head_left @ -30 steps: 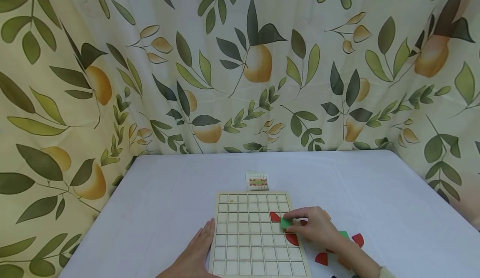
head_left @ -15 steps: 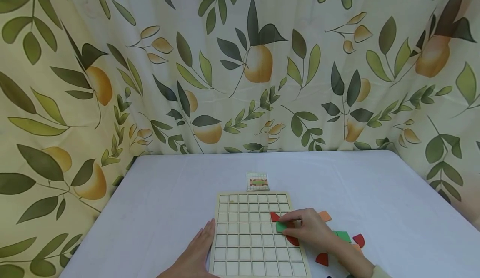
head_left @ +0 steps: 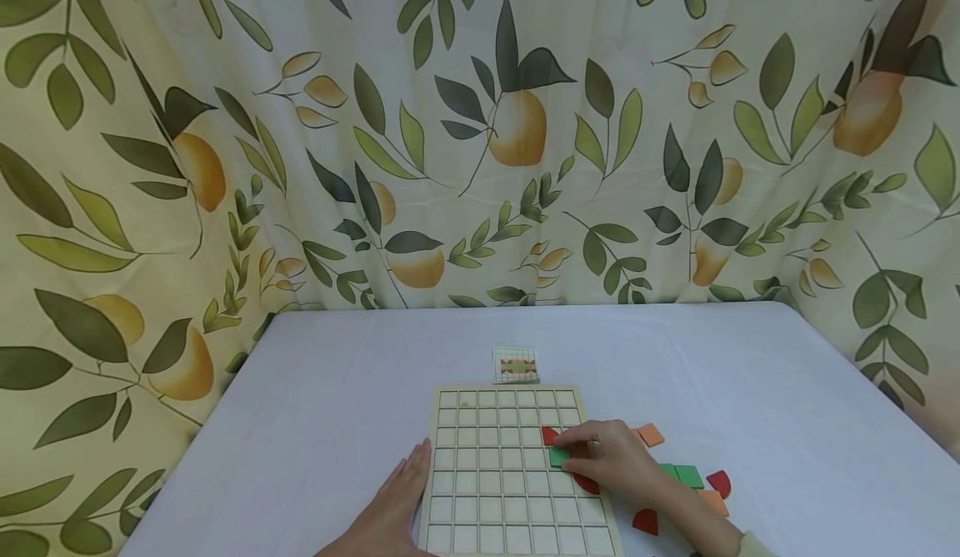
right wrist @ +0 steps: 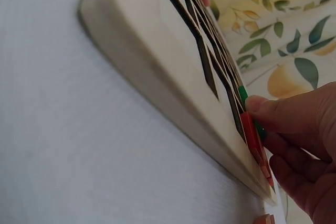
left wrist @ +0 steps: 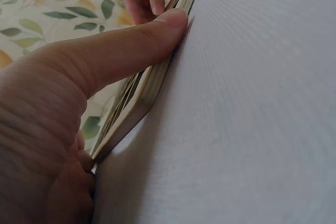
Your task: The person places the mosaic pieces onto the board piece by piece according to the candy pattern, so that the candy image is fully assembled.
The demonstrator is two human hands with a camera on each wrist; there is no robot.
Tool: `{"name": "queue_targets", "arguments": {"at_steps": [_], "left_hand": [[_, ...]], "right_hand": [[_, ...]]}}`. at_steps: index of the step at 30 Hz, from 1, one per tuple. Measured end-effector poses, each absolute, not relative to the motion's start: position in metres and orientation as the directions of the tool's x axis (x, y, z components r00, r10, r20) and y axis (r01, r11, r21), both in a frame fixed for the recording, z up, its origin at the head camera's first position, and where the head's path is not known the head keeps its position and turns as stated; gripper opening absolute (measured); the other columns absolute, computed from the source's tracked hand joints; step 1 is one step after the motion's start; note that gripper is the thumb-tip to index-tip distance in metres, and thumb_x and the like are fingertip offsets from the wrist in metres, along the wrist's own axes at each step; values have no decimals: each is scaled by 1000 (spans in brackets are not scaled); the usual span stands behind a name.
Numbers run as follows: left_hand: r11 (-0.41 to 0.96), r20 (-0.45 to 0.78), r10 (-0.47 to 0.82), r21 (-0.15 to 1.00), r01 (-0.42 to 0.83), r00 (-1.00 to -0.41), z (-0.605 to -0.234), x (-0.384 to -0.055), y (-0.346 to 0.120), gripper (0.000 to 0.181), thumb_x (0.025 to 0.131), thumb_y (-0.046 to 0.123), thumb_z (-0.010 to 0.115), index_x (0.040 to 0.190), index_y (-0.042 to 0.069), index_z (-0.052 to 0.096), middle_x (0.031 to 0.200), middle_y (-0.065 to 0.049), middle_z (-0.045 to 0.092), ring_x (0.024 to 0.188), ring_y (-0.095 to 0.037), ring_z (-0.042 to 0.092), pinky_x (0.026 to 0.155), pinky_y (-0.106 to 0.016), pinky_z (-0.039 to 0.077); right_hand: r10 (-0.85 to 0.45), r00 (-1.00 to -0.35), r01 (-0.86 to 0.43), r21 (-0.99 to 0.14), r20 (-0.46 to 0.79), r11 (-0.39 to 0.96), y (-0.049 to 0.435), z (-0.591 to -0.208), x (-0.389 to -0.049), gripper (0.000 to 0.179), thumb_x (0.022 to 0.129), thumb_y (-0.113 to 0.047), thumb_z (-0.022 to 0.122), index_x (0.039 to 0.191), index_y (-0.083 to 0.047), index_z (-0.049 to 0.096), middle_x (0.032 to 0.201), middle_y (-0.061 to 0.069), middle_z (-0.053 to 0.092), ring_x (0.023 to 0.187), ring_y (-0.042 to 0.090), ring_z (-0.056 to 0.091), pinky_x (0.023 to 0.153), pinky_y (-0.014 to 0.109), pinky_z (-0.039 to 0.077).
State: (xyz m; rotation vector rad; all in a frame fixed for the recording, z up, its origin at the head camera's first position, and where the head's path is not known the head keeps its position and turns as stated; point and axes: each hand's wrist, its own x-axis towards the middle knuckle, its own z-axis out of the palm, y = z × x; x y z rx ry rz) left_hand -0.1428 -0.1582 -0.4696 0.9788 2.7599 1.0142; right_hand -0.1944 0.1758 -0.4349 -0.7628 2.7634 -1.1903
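pinching the green tile [head_left: 558, 457] between thumb and fingers, head view: right hand [head_left: 615, 457] has it on the right part of the gridded board [head_left: 477, 508], just below a red piece [head_left: 549, 434]; can't tell if seated. left hand [head_left: 393, 499] rests along board's left edge, fingers straight. printed card [head_left: 515, 365] just beyond board; loose pieces [head_left: 688, 477] right of it. left wrist view: left thumb extended against board edge, right hand beyond. right wrist view: same pinch, another red piece [right wrist: 251, 129] beside the tile.
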Motion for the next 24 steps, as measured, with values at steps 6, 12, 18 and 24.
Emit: {"name": "queue_targets", "arguments": {"at_steps": [6,12,18,24], "left_hand": [[598,157,570,594,538,-807,-470,-143,-158,128,63,68,68,139,-16,8,145,-32,13,132,-45,13,98,-8,-10],[596,155,572,597,538,-806,-470,-142,-158,129,63,68,68,139,-16,8,145,-32,12,132,-45,12,98,-8,-10],[597,154,572,596,537,-806,-469,-142,-158,129,63,70,66,139,-16,8,145,-32,12,132,-45,12,98,-8,-10],[600,154,567,596,534,-809,-469,-141,-157,128,63,70,66,139,-16,9,145,-32,12,132,-45,12,98,-8,-10]], "right_hand": [[-463,-867,-448,-692,183,566,174,-434,-194,22,76,-19,76,98,-17,72,96,-10,67,96,13,61,81,31,49],[-469,-865,-445,-707,180,549,173,-432,-193,21,76,-17,76,97,-14,72,95,-7,68,94,13,61,80,30,49],[-478,-860,-451,-707,181,544,171,-432,-193,21,76,-15,75,97,-12,72,96,-6,68,95,15,61,81,31,49],[-474,-863,-444,-706,173,552,170,-431,-194,21,76,-17,76,97,-13,72,96,-6,67,95,16,61,81,32,49]]}}
